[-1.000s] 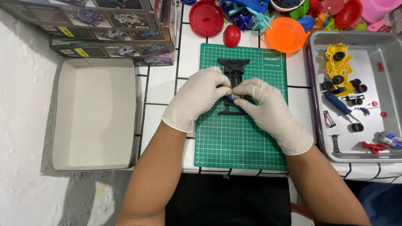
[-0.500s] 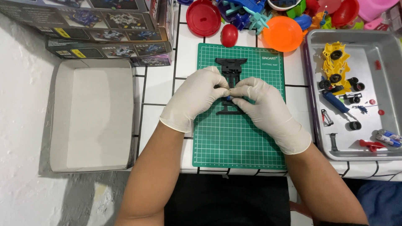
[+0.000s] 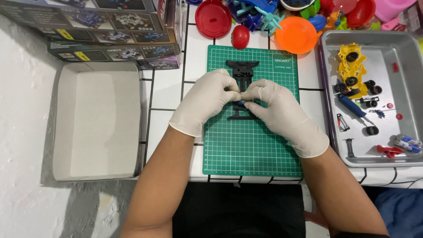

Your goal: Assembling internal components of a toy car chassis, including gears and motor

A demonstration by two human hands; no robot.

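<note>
I'm at a home hobby bench: white tiled table (image 3: 169,83), green cutting mat (image 3: 251,150), metal tray (image 3: 410,57) of toy-car parts, kit boxes (image 3: 101,26).

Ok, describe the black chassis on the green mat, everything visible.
The black chassis looks like moulded plastic, a long narrow frame with a wider bumper-like end pointing away from the person. It lies flat on the green cutting mat. The left hand and right hand, both in white gloves, cover its middle, fingertips pinching there beside a small blue part.
</note>
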